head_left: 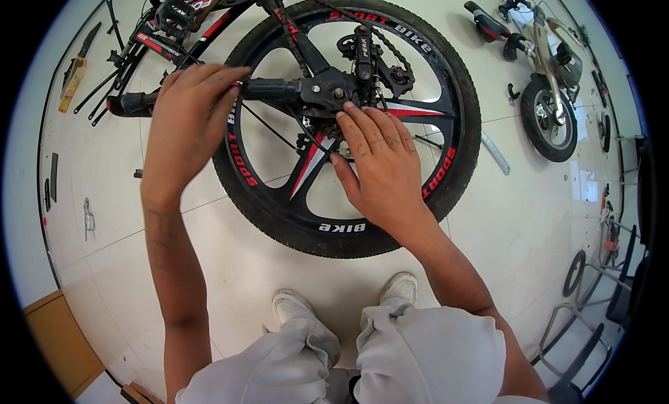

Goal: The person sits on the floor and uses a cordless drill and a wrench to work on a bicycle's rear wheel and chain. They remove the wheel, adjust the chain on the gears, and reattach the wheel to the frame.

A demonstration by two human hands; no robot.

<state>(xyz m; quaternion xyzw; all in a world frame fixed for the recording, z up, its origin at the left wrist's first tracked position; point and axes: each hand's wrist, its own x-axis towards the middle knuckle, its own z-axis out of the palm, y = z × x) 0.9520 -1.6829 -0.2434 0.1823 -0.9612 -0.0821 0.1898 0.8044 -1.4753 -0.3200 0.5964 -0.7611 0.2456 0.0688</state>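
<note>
A bicycle wheel (449,115) with a black rim and red and white spokes lies under the bicycle's rear part. My left hand (188,128) is closed at the left end of a black cylindrical fitting (270,89); what its fingers hold is hidden. My right hand (380,174) lies with fingers spread and tips on or beside the black hub plate (327,90). The derailleur (364,55) and chain sit above that plate, and the sprockets are partly hidden under my right fingers.
A small scooter (547,111) lies at right, near a metal strip (495,153) and metal chairs (599,278). Long thin tools (97,90), a knife (85,45) and a small bracket (88,219) lie at left. A brown board (56,338) is at lower left.
</note>
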